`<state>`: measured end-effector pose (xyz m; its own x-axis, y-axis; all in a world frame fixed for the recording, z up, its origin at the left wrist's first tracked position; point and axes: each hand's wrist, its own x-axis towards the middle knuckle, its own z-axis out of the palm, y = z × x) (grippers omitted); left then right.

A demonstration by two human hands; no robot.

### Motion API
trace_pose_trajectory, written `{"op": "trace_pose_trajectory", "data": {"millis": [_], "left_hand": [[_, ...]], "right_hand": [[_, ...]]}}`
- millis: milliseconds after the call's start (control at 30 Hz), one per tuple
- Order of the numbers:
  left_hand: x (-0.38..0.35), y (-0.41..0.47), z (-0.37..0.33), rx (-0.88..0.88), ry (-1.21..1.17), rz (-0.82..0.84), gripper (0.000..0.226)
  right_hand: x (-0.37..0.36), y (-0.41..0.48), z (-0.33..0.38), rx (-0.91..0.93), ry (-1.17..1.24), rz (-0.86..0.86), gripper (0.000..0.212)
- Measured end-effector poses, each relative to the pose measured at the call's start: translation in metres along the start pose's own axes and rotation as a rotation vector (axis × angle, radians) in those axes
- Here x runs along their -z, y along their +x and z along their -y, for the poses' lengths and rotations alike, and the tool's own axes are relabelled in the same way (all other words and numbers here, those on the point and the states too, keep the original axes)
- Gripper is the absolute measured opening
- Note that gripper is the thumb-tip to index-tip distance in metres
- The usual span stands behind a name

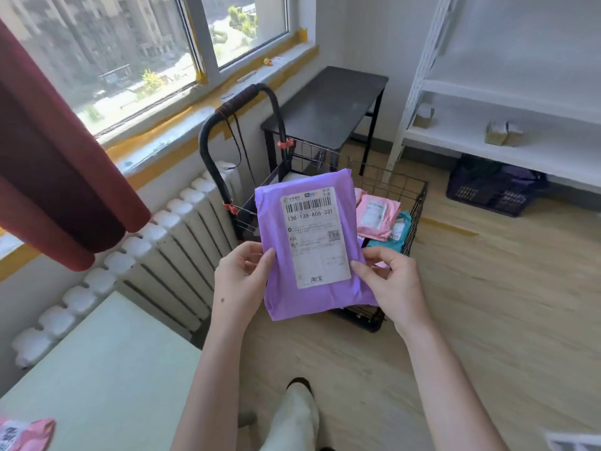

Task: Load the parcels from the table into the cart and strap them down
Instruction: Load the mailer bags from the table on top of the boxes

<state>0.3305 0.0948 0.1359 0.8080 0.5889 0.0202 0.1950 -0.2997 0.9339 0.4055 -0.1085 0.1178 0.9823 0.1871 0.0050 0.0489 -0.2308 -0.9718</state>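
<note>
A purple parcel (328, 301) with a white shipping label is held upright in front of me, above the near end of the cart. My left hand (239, 281) grips its lower left edge, thumb on the front. My right hand (387, 281) pinches its lower right edge. The black wire cart (413, 203) stands on the floor behind the parcel, its looped black handle (227, 118) with dark cords hanging toward the radiator. Inside it lie a pink parcel (377, 216) and a teal parcel (401, 227). Another pink parcel (26, 434) lies on the pale table (107, 369) at bottom left.
A white radiator (156, 242) runs under the window on the left, with a red curtain (55, 177) hanging over it. A dark side table (328, 105) stands behind the cart. White shelving (507, 131) with small boxes and a dark crate (494, 190) stands at right.
</note>
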Motion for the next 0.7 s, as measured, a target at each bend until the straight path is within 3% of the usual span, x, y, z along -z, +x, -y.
{"op": "trace_pose_trajectory", "data": {"millis": [133,267,433,600,700], "left_hand": [[-0.022,0.044,0.001,-0.016,-0.024,0.057,0.011],[-0.045,0.093,0.006,0.047,-0.036,0.166,0.011],[-0.077,0.144,0.016,0.109,0.136,0.245,0.008],[-0.095,0.189,0.024,-0.007,0.216,0.224,0.062],[-0.11,0.222,0.036,-0.13,0.289,0.367,0.065]], "right_hand": [[0.005,0.032,-0.003,-0.02,-0.033,-0.049,0.008],[0.005,0.065,-0.003,-0.02,-0.062,-0.137,0.019],[0.005,0.106,-0.014,0.052,-0.338,-0.2,0.013],[0.003,0.145,-0.027,0.032,-0.542,-0.139,0.008],[0.001,0.166,-0.03,0.026,-0.643,-0.057,0.009]]}}
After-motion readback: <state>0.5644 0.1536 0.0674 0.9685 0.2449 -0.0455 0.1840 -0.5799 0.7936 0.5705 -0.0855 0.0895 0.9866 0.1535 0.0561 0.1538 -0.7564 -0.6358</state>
